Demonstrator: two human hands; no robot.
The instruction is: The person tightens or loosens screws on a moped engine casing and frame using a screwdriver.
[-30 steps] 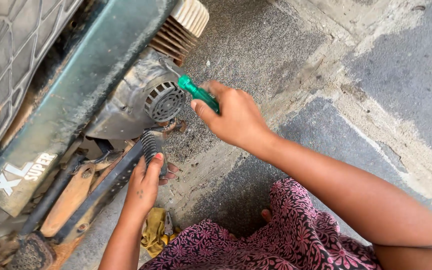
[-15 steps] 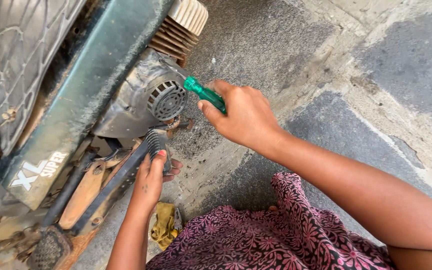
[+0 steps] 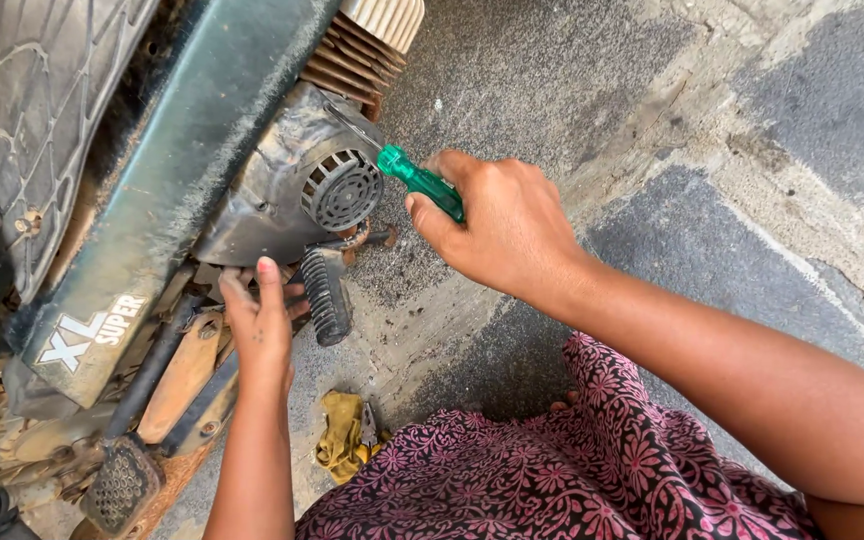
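Here the right hand (image 3: pixel 507 225) is clenched around the green handle of a screwdriver (image 3: pixel 422 182), whose thin metal shaft runs up and left to the dark engine cover (image 3: pixel 282 190) of a small motorbike, just above its round slotted vent (image 3: pixel 340 190). The tool looks light and stiff; its smooth plastic handle could turn slippery in a greasy palm, so a full-fist grip near the middle of the handle suits it. The left hand (image 3: pixel 260 320), fingers spread and released, rests against the underside of the engine beside the ribbed rubber footpeg (image 3: pixel 327 295). A yellow rag (image 3: pixel 342 435) lies on the concrete floor (image 3: pixel 652 90) nearby.
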